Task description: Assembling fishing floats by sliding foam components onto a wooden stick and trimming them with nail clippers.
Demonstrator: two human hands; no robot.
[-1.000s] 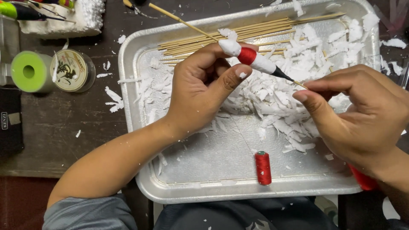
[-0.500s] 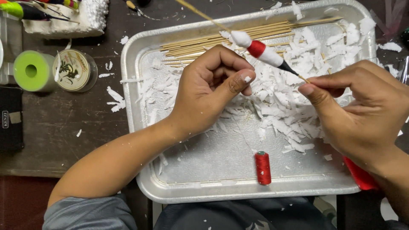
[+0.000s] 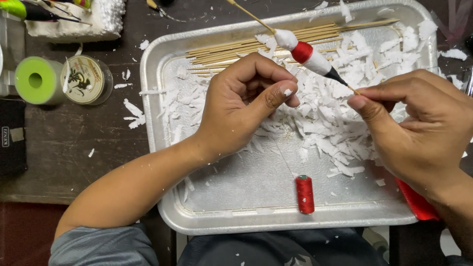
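My right hand (image 3: 419, 133) pinches the thin stick end of a fishing float (image 3: 308, 55), a white body with a red band and a black tip, held slanted over the metal tray (image 3: 162, 207). My left hand (image 3: 244, 106) hovers just below the float's body, thumb and fingers pinched together. A faint thread seems to run from this pinch down to the red thread spool (image 3: 305, 194) lying near the tray's front edge. A long bamboo stick (image 3: 251, 16) sticks out of the float's top end.
White foam shavings (image 3: 335, 128) cover the tray's far half, with a bundle of bamboo skewers (image 3: 221, 51) along its back. Left of the tray are a green spool (image 3: 34, 80), a fishing-line reel (image 3: 84, 79) and a foam block (image 3: 81, 19). A red object (image 3: 416, 202) lies under my right wrist.
The float has lifted up and to the right, out of my left fingers. My left hand now sits pinched below it, and my right hand has shifted slightly right.
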